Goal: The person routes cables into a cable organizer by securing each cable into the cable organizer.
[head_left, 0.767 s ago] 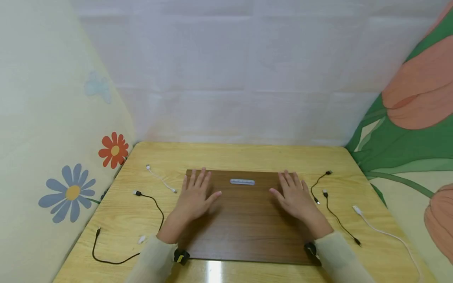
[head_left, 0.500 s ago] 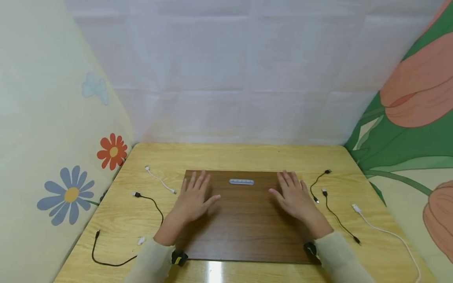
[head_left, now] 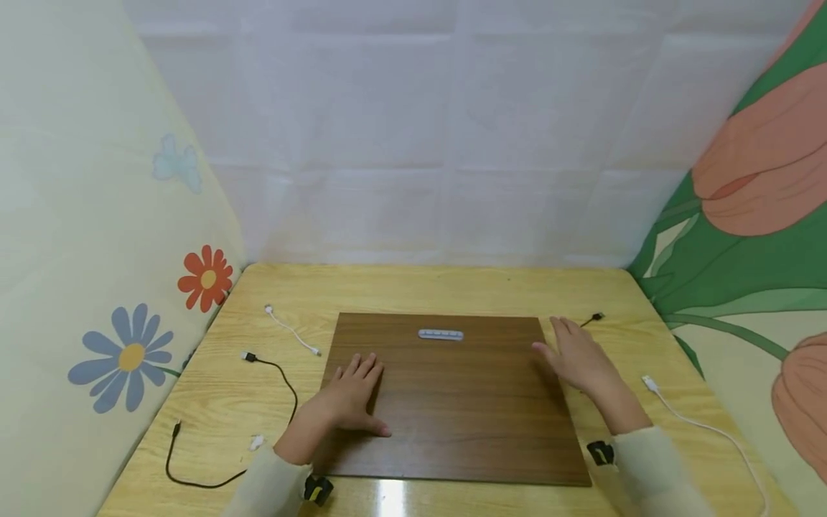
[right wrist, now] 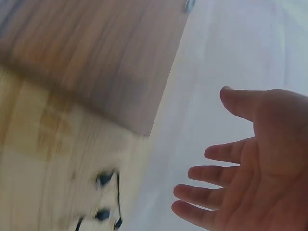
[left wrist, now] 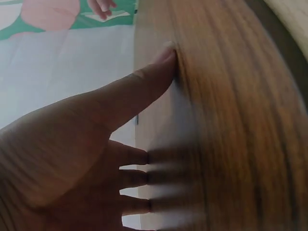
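Backed by a creased white sheet [head_left: 362, 136], with daisy-printed cloth [head_left: 132, 355] at left and tulip-printed cloth [head_left: 756, 176] at right. Below, pale wood-grain counter [head_left: 413, 287]. On it, midway between its left and right edges and forward of its back edge: dark-brown wood-grain board [head_left: 465, 402], lying flat. Near the middle of the board's back edge: pale-blue slotted strip [head_left: 441, 334].

At the board's left edge, left hand [head_left: 347, 402], fingers apart, nothing gripped, thumb tip seemingly touching the wood. Off the board's right edge, toward its back corner, right hand [head_left: 578, 359], fingers straight and apart, nothing held. Just past it: black cable [head_left: 597, 317], mostly hidden.

Toward the counter's left edge: short white cable [head_left: 293, 333] and black USB cable [head_left: 251, 357], partly behind the left sleeve [head_left: 271, 481]. Toward its right edge: white USB cable [head_left: 650, 384].

Judged from looks: for the board, stiff, moderately heavy, smooth enough to slip; best held by opposite side edges. For the strip, light, perhaps rubbery; pinch at the ends. For the cables, light and limp; hold by plug housings, not thin wire.

No brand, label or writing legible.
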{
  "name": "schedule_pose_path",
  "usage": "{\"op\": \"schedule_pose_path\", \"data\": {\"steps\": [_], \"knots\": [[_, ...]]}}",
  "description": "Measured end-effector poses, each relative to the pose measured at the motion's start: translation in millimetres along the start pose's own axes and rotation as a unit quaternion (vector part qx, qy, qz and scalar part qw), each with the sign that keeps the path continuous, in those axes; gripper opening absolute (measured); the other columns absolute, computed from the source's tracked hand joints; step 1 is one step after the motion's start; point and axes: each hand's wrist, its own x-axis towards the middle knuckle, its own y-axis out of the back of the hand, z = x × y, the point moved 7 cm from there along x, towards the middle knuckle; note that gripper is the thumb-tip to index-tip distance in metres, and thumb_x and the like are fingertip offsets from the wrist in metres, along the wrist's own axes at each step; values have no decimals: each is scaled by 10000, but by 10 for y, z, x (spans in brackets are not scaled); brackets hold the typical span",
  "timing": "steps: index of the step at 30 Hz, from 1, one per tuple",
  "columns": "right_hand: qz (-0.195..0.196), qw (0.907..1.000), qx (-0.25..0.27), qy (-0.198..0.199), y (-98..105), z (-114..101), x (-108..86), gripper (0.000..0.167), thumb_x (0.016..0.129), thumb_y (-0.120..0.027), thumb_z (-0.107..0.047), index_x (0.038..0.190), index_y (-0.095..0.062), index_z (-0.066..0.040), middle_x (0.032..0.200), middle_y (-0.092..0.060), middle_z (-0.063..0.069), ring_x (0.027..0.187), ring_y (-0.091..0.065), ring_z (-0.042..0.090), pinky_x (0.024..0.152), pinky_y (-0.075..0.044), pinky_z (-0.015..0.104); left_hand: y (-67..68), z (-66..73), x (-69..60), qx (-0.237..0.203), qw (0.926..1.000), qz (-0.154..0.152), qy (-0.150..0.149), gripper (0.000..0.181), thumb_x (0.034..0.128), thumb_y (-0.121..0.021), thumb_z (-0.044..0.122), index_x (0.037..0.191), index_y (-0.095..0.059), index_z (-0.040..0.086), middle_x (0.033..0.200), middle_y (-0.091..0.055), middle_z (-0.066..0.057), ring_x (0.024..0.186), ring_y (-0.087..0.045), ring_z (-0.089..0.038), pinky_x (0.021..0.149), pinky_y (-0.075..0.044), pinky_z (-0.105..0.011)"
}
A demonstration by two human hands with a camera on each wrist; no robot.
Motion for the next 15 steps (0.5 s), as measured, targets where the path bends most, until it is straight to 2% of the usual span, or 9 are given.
{"op": "schedule_pose_path", "data": {"steps": [8,15], "knots": [[-346,9989,185,-265,123,426,-8,726,1048,-532,-323,1464,-269,211,1448,-296,482,1306,-318,647,1027,-342,716,17,-33,1,32,10000,71,22,1174,721,-853,582,1571,-289,1,1656,-188,-225,1521,-120,-473,1159,-187,-689],[-612,9966,4,-547,154,692,-7,654,1052,-513,-273,1417,-316,233,1413,-298,512,1289,-313,661,1022,-339,719,25,-46,-7,79,9999,120,72,1182,712,-847,599,1577,-287,18,1657,-189,-219,1522,-124,-467,1158,-188,-692]]}}
